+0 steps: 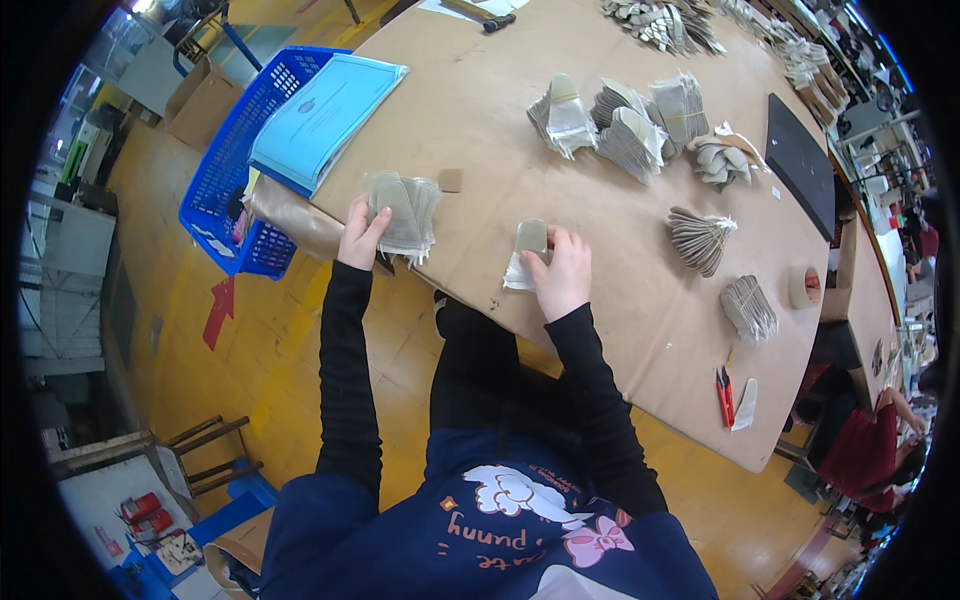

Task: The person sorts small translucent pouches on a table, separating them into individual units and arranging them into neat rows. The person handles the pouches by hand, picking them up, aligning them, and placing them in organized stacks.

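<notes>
At the table's near edge my left hand [360, 235] is closed on the left side of a fanned stack of grey-green cut pieces [408, 215] with white lower edges, its thumb lying on top. To the right, my right hand [563, 272] pinches a small grey-green piece with a white end [529, 240] against the tabletop. Whether that is one piece or a few layers I cannot tell. A small brown square [451, 180] lies just beyond the stack.
Several bundles of similar pieces [632, 142] spread over the brown-covered table [480, 90]. At left a blue basket [215, 170] holds a light-blue folder [325, 120]. Right are red snips [724, 395], a tape roll [804, 287] and a black board [800, 165]; a hammer [490, 18] lies far off.
</notes>
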{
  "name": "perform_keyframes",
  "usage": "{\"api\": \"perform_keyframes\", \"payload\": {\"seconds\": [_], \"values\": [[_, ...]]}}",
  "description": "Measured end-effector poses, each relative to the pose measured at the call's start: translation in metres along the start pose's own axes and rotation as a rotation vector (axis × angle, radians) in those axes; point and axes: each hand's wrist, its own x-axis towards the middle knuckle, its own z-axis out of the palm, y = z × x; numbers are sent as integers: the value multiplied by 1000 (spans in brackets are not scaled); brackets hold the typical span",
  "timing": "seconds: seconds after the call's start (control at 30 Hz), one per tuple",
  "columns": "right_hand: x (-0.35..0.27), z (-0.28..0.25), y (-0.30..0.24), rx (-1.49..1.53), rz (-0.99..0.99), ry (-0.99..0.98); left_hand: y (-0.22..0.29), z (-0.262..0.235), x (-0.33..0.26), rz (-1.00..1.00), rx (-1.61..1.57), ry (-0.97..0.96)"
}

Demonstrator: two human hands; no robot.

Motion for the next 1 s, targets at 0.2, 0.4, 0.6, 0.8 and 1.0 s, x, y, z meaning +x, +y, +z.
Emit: {"api": "perform_keyframes", "payload": {"seconds": [0.2,0.4,0.6,0.8,1.0], "values": [[10,-12,-6,96,112,-227,24,20,-11,-18,-117,-23],[3,20,-50,815,-54,-442,45,22,-15,-113,-75,-156],[16,53,-93,518,-195,-213,50,11,-6,-317,-131,-328],[14,65,-90,471,-277,-44,56,18,1,-259,259,-265],[10,66,-78,414,-312,-162,61,19,21,-480,173,-520]]}}
